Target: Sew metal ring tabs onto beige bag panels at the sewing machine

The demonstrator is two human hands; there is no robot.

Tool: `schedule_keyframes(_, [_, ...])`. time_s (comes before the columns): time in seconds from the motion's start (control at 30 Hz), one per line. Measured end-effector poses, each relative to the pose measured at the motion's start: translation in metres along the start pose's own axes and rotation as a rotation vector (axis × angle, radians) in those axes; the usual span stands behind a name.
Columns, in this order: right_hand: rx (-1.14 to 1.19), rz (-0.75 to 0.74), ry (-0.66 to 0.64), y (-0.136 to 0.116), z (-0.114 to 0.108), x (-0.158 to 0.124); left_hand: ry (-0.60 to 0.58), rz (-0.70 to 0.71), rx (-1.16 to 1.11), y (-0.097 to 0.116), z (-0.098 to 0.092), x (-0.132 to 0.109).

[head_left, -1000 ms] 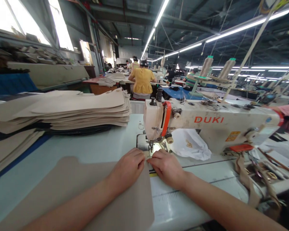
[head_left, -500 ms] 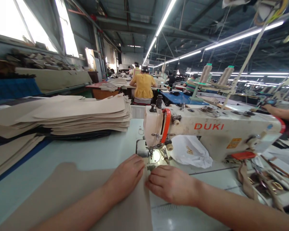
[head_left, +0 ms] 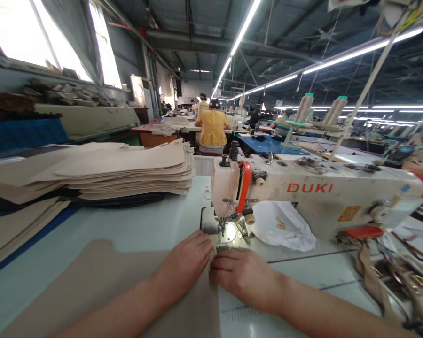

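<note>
A large beige fabric panel point(head_left: 102, 277) lies on the pale table, its right edge running up towards the sewing machine point(head_left: 264, 185). My left hand point(head_left: 190, 256) rests on the panel close to that edge, fingers bunched and closed on it. Right beside it, my right hand point(head_left: 239, 272) is closed with curled fingers at the same edge; the fingertips are partly hidden. Just beyond both hands are the machine's needle and presser foot point(head_left: 223, 227), above a lit metal plate point(head_left: 230, 233).
A thick stack of cut beige panels point(head_left: 137, 164) stands at the left. Near the machine lies a white bag point(head_left: 282, 225) with small gold-coloured pieces. Straps and tools fill a tray point(head_left: 405, 281) at the right. Thread cones point(head_left: 305, 108) stand behind; a person in yellow point(head_left: 213, 126) sits ahead.
My right hand has edged slightly left, nearer my left hand and over the panel's edge. The view has shifted a little; the panel lies almost the same.
</note>
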State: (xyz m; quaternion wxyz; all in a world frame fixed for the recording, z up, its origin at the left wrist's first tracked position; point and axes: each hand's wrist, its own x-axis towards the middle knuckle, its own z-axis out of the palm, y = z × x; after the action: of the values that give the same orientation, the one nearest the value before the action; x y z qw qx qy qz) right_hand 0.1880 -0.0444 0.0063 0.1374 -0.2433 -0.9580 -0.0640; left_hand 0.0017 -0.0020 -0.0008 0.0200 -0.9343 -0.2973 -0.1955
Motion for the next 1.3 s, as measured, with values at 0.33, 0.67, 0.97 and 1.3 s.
schedule_keyframes(0.33, [0.077,0.049,0.096,-0.001,0.010,-0.003,0.084,-0.006,0.010,0.002,0.004,-0.003])
schedule_keyframes(0.67, [0.104,0.068,0.101,-0.003,0.005,-0.001,0.095,0.008,-0.018,0.000,0.008,-0.004])
schedule_keyframes(0.97, [0.098,0.063,0.132,-0.003,0.009,-0.001,0.113,-0.001,-0.027,-0.001,0.010,-0.003])
schedule_keyframes(1.3, [0.096,0.070,0.117,-0.001,0.008,-0.001,0.102,-0.008,-0.018,-0.003,0.014,-0.007])
